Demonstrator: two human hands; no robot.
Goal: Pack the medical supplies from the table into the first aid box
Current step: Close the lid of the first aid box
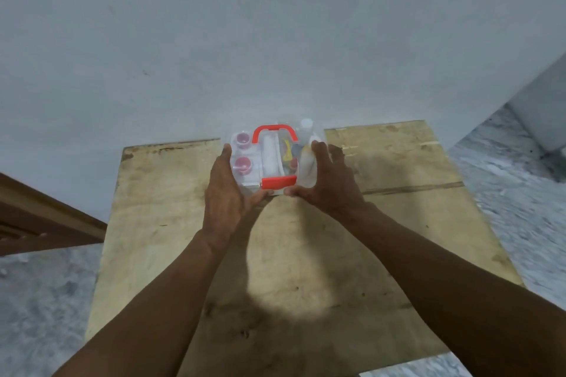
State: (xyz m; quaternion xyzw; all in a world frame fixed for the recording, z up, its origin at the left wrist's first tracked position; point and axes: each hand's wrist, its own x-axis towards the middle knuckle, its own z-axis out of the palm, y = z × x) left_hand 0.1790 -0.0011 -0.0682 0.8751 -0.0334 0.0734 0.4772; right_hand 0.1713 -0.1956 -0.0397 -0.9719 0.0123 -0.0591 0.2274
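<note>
Forearms (153, 300), cut off at the bottom corners, lead to the left hand (225, 193) and right hand (329, 184), each gripping a side of the clear first aid box (266, 159) at frame centre, by the table's (398, 223) far edge. Contents blur through its lid; whether it touches the wood is hidden.

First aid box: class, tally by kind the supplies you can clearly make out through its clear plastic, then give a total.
Pink-topped pots: 2
White roll: 1
White bottle: 1
Small yellow, red and blue bits beside the roll: too blurred to count
Total clearly seen in the first aid box: 4
</note>
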